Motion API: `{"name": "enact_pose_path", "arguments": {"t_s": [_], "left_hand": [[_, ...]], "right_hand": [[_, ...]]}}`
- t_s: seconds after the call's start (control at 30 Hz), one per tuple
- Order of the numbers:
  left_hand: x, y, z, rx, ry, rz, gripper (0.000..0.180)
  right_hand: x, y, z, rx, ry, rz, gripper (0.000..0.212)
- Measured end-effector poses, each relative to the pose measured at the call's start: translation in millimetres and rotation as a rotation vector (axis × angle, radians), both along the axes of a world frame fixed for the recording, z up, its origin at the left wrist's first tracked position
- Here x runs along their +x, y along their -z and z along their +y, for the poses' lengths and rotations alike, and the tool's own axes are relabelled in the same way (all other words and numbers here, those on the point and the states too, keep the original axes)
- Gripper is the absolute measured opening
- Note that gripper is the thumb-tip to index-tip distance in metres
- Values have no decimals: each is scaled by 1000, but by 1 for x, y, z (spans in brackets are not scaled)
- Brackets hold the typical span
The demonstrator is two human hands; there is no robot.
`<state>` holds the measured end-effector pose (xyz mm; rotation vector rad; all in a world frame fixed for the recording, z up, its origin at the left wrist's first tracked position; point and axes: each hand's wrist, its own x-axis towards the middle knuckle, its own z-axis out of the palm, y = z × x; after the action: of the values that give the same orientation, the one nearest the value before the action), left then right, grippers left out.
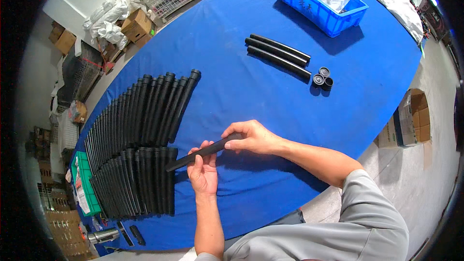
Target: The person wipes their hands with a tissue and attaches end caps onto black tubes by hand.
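Between my two hands a black tube point(183, 161) is held at a slant above the blue cloth. My left hand point(204, 174) curls round its middle from below, palm up. At the tube's upper right end my right hand point(251, 137) closes over it, and the fingers hide that end. Left of my hands lie two rows of black tubes with wider end caps, the far row point(154, 108) and the near row point(150, 181). Farther off rest three loose black tubes point(278, 53), and beside their right ends stand three round black caps point(323, 77).
A blue plastic crate point(319, 12) with a clear bag in it stands on the blue cloth point(232, 87) at the far right. A green tray point(86, 183) sits at the left edge. Cardboard boxes point(406, 121) stand on the floor at the right.
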<state>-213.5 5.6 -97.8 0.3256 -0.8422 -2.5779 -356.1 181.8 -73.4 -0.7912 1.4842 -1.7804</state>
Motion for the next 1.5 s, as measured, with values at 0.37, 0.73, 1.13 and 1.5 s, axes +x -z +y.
{"name": "enact_pose_path", "arguments": {"t_s": [0.37,0.73,1.13,1.5], "left_hand": [[-1,1,0,0,-2,10,23],[0,0,-3,12,29,22,21],[0,2,-2,-9,12,-3,24],[1,5,-7,46,29,17,23]], "right_hand": [[-3,-3,1,94,-49,-5,31],[-4,5,-2,-25,22,382,33],[-3,2,-1,34,2,254,33],[-4,6,-5,-158,61,533,33]]}}
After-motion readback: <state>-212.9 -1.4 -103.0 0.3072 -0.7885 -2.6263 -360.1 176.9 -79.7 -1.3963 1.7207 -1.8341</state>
